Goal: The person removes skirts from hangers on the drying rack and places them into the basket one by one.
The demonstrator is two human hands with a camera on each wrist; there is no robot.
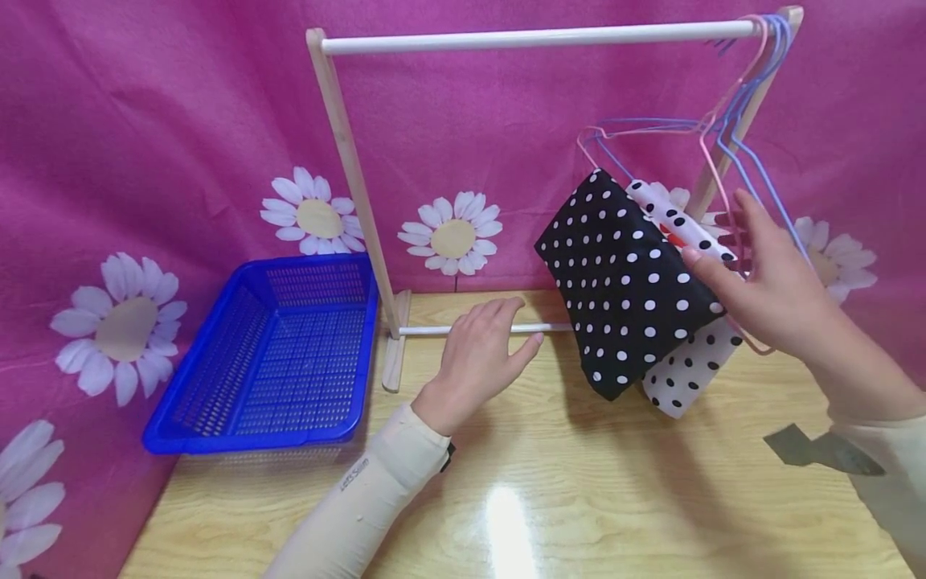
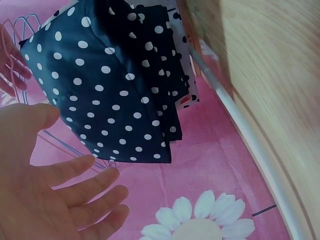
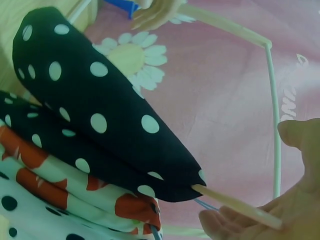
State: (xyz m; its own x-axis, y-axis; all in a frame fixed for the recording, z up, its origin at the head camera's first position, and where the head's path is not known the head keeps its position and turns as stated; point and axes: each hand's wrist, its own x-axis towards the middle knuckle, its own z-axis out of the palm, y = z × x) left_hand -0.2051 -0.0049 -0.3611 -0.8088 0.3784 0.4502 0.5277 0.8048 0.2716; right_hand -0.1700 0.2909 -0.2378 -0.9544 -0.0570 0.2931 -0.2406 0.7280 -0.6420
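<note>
Head view, low and left of the middle: small dark words (image 1: 354, 474) on the pale left sleeve (image 1: 383, 503), they look like "Let's Slim" | Right wrist view, right side: white letters (image 3: 291, 90) on the pink cloth (image 3: 225, 100), turned sideways, too blurry to read.

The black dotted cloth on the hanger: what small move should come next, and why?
Probably ease the right hand away from the pink hanger: its hook appears to sit over the white rod, and the black dotted cloth already hangs from it, so support seems unneeded.
</note>
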